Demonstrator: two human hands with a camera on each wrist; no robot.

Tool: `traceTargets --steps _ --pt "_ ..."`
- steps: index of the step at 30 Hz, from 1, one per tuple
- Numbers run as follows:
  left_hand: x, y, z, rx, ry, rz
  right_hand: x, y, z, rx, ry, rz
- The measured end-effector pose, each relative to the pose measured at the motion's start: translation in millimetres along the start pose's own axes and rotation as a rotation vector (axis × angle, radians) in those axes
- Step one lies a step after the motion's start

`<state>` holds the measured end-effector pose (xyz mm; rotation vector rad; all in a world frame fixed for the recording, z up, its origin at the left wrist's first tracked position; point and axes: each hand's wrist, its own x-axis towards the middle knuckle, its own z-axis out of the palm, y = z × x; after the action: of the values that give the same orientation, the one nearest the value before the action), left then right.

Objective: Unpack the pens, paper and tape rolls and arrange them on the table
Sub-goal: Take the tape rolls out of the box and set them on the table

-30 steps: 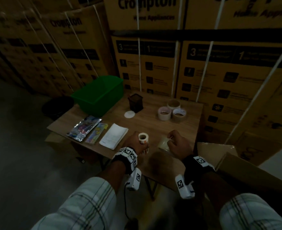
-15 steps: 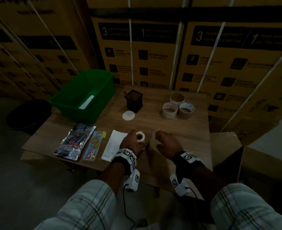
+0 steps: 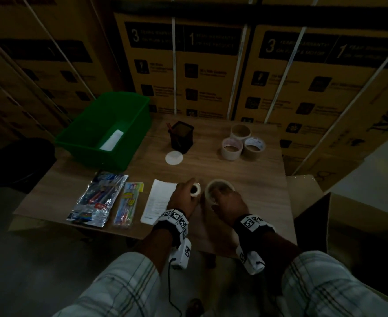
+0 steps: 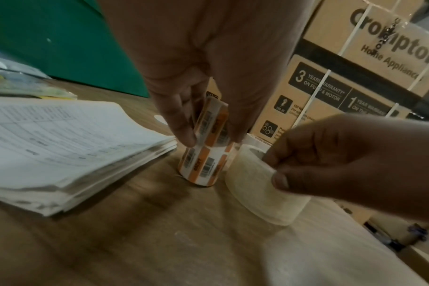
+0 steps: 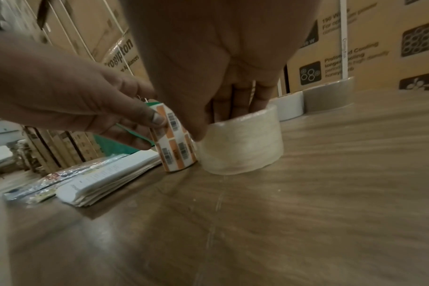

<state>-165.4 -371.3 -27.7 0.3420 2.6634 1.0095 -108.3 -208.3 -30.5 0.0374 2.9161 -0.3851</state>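
Green bin (image 3: 129, 143) holds white packet (image 3: 112, 140); black holder (image 3: 181, 137), pen.

Both rolls now stand on the bench

The left hand (image 3: 184, 197) has brought the small label roll (image 4: 203, 154) down from above the near edge until it stands upright on the bench (image 3: 245, 175), just beside the paper stack (image 3: 157, 202). The right hand (image 3: 228, 202), earlier closed over its wide clear tape roll (image 5: 243, 145), now holds that roll on the bench beside the small one.
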Motion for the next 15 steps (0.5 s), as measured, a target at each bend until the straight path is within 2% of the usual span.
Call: traceTargets --steps 12,15 --pt "1.1 -2.2 0.8 -0.112 -0.048 0.041 -3.3 -1.7 2.3 -0.051 -0.069 -0.015" --pt "-1.6 -2.7 2.0 -0.04 -0.088 0.067 -7.2 0.2 1.7 0.019 -0.033 -0.036"
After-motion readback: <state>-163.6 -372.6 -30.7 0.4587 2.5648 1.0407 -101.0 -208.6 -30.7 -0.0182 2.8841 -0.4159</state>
